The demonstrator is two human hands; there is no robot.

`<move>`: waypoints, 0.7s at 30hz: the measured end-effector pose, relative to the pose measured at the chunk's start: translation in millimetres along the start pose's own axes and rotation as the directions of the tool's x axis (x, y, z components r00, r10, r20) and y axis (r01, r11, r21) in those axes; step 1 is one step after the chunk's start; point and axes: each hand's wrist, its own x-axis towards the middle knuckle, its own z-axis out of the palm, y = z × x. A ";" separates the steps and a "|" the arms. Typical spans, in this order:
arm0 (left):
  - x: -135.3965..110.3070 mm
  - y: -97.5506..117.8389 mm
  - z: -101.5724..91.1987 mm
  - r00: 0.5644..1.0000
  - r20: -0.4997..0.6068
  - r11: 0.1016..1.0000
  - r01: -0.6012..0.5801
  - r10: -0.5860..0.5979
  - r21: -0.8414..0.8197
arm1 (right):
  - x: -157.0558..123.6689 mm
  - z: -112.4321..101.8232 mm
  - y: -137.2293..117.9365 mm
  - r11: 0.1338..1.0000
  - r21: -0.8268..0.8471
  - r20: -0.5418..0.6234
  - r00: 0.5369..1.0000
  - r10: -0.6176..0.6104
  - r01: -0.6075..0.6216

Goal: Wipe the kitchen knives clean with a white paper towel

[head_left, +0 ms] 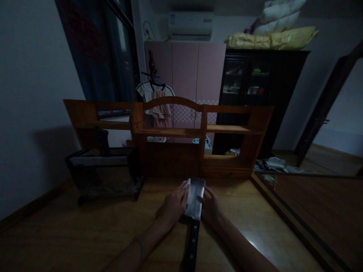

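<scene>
A cleaver with a broad metal blade and a black riveted handle lies in front of me, its handle pointing toward my body. My left hand is at the blade's left edge, fingers together over a small white tissue or cloth that touches the metal. Along the opposite edge, my right hand grips the blade, with its fingertips partly hidden behind it. Neither hand touches the handle. The room is dim, so fine detail on the blade is hard to make out.
Beneath the cleaver is a wooden tabletop. A dark glass-sided tank or case stands at the left. Wooden shelving runs along the back. Past it are a pink wardrobe and a black cabinet.
</scene>
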 end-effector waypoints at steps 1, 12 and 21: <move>0.7 3.8 -2.6 0.999 0.005 0.999 -0.037 0.037 -0.009 | 0.8 -1.2 0.6 1.000 0.006 -0.007 1.000 -0.011 0.011; -5.4 31.3 -9.7 0.902 0.290 0.946 -0.324 0.319 -0.035 | 4.7 -6.3 -1.6 0.994 0.070 0.080 0.994 0.072 -0.078; -2.5 13.2 -3.4 0.956 0.222 0.977 -0.209 0.193 0.051 | 1.7 -5.4 1.0 0.998 0.051 0.009 1.000 -0.022 0.021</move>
